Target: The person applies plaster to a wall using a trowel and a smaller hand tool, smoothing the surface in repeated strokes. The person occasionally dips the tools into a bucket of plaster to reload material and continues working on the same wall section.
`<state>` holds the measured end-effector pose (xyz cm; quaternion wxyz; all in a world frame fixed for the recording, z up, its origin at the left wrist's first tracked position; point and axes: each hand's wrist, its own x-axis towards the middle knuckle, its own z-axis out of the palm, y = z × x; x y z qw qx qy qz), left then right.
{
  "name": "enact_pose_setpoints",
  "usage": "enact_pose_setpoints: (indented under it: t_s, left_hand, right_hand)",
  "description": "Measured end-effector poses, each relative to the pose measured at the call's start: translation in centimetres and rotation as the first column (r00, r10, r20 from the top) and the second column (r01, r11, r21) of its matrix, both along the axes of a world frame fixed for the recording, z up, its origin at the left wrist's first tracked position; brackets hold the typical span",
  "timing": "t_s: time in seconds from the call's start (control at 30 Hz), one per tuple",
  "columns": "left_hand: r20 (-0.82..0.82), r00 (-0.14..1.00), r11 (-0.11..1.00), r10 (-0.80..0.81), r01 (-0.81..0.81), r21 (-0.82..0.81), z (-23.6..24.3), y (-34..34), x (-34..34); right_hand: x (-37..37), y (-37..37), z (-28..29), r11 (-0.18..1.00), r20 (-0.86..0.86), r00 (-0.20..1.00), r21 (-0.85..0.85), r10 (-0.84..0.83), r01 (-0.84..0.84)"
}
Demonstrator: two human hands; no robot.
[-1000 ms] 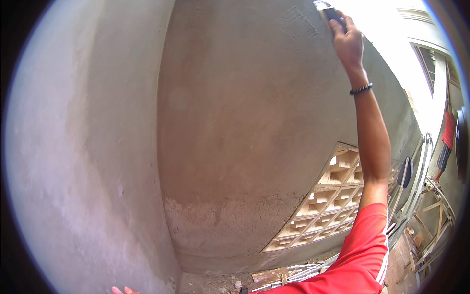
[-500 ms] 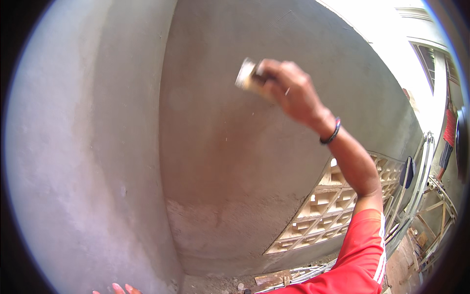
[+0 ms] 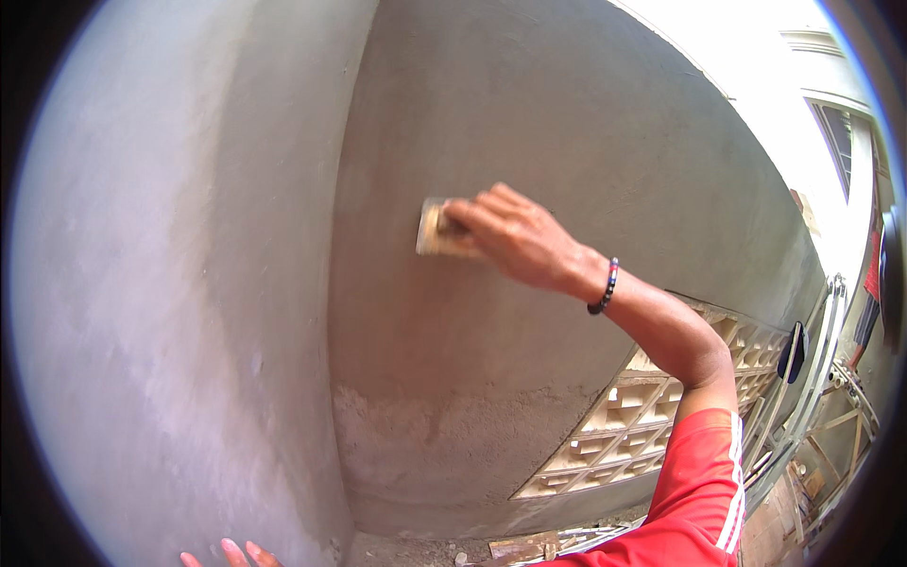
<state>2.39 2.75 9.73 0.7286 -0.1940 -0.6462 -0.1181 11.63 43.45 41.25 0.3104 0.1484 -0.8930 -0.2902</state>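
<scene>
In my right hand (image 3: 525, 236) is a small plastering float (image 3: 436, 230) with a pale, flat plate. My fingers are wrapped around its handle, which they mostly hide. The float is against or very close to the grey plastered wall (image 3: 529, 123), left of the wall's middle. A dark beaded bracelet circles my right wrist. Only the fingertips of my left hand (image 3: 233, 553) show at the bottom edge, spread apart beside the left wall (image 3: 170, 283); the rest of that hand is out of view.
Pale ventilation blocks (image 3: 619, 406) are set low in the wall, under my right forearm. Poles and metal rails (image 3: 803, 378) lean at the right. Wooden scraps (image 3: 524, 548) lie along the wall's foot. Rougher plaster (image 3: 425, 435) covers the lower wall.
My right hand has swept the float down and to the left across the wall. My left fingertips have risen slightly at the bottom edge. The view has shifted a little.
</scene>
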Motion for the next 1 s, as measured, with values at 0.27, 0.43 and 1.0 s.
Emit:
enact_pose_setpoints:
  t_s: [0.27,0.43,1.0]
  left_hand:
    - [-0.008,1.0,0.996,-0.014,0.013,-0.084,-0.6,0.1,-0.8]
    - [0.035,0.999,0.999,0.012,-0.01,-0.053,-0.6,-0.2,-0.1]
    - [-0.015,0.999,0.997,-0.035,0.034,-0.071,-0.8,-1.5,-0.7]
  right_hand:
    - [-0.2,-2.2,16.8,0.921,-0.452,0.876,-0.245,0.167,-0.302]
    - [-3.6,-1.0,18.0,0.982,-0.605,0.789,-0.055,0.11,-0.18]
    - [2.4,3.2,25.9,0.963,-0.81,0.531,-0.15,-0.249,0.223]
